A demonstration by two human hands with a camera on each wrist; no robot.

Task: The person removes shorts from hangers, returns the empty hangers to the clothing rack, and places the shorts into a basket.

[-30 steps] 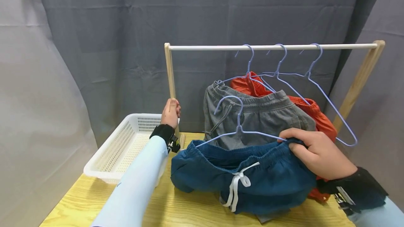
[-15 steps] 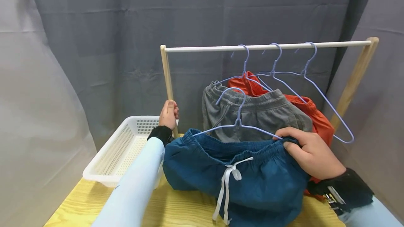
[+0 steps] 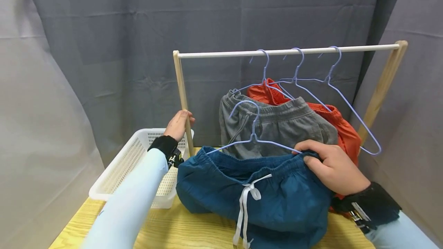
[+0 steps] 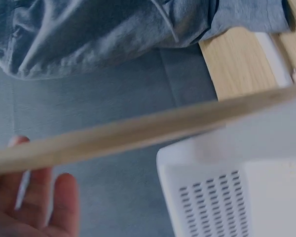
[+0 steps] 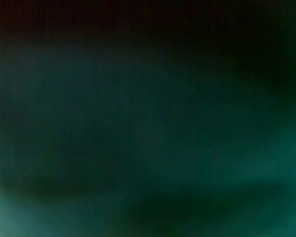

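Observation:
In the head view my right hand (image 3: 333, 166) pinches the waistband of dark blue drawstring shorts (image 3: 280, 206) together with one end of a lavender hanger (image 3: 254, 138). That hanger lies inside the waistband, its hook upright and free. The shorts are held over the table in front of the rack, white drawstring hanging down. My left hand (image 3: 176, 125) is at the rack's left wooden post (image 3: 180, 83). In the left wrist view its loosely extended fingers (image 4: 65, 197) lie against or just behind the post. The right wrist view is dark and blurred, mostly teal fabric.
Several lavender hangers hang on the rack's white rail (image 3: 221, 54). Grey shorts (image 3: 277, 122) and red shorts (image 3: 346, 131) hang behind the blue pair. A white perforated basket (image 3: 100, 187) stands left on the wooden table (image 3: 194, 226). Grey curtains (image 3: 145, 49) enclose the back and sides.
My left hand has loosened its grip on the post and shifted left. The blue shorts on their hanger rose and came slightly left, then the hook dipped a little. My right hand still holds them.

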